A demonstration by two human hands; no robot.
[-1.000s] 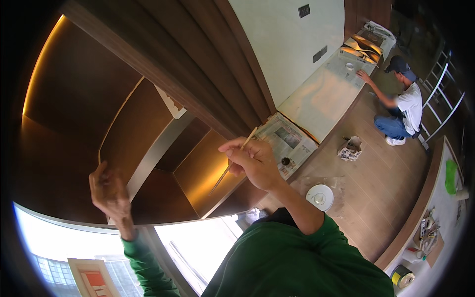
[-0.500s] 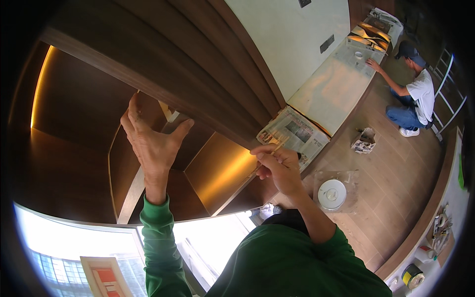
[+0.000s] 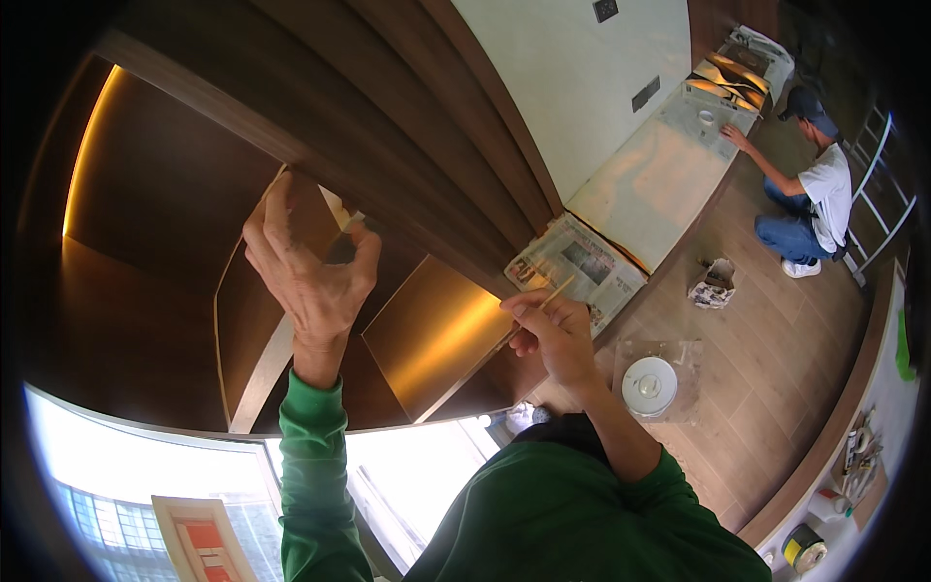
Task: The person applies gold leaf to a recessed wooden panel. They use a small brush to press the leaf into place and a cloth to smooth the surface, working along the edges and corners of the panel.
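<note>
My left hand (image 3: pixel 308 262) is raised to the lower edge of a dark brown wooden panel (image 3: pixel 388 218). Its thumb and fingers are apart and curved, with the fingertips at or close to that edge; actual contact is hard to make out. My right hand (image 3: pixel 558 341) pinches a thin, pale wooden stick (image 3: pixel 560 290) near the panel's right end. One end of the stick sticks up above the fingers. Whatever tip it has at the other end is hidden. Below the panel lies a dark wooden cabinet (image 3: pixel 145 281) with dividers and a lit compartment (image 3: pixel 446 335).
Newspaper (image 3: pixel 582 257) covers the near end of a long low bench (image 3: pixel 645 179). A co-worker (image 3: pixel 819 184) crouches by its far end, beside a ladder (image 3: pixel 878 184). On the floor stand a white round bucket (image 3: pixel 648 386) and a small paper-covered container (image 3: pixel 713 283). Tools (image 3: pixel 858 456) lie at right.
My left hand has shifted slightly right, its fingers and thumb drawing more inward at the panel edge. My right hand keeps the stick, now angled a little differently. The view has moved slightly.
</note>
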